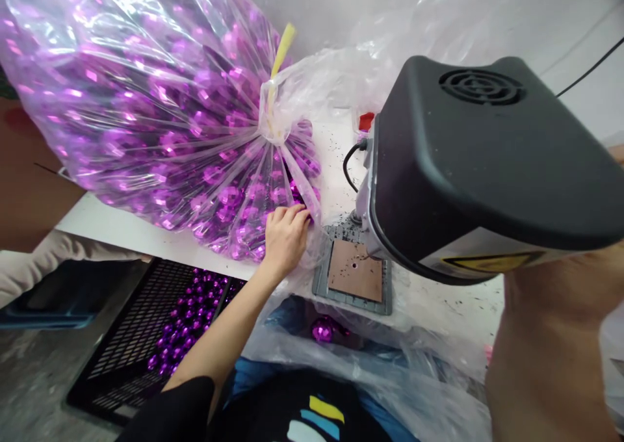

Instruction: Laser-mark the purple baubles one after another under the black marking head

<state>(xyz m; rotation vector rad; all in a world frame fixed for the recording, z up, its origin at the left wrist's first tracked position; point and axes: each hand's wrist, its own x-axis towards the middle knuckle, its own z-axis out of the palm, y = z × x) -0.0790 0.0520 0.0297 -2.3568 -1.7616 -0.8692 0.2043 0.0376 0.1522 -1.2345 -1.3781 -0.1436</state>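
Purple baubles [229,198] are meeting the left hand [286,237] — fingers bunched together, tips hidden.
Left hand is pushing into the clear plastic bag [273,114] lying on the white table [121,229]; whether it is gripping 1 bauble cannot be told. Drill press [478,169] is standing just beside — its black head is hiding the right hand. Black crate [131,338] is sitting below.

Left hand [286,237] reaches forward, arm outstretched, fingers bent; right forearm [550,351] raised, its hand hidden.
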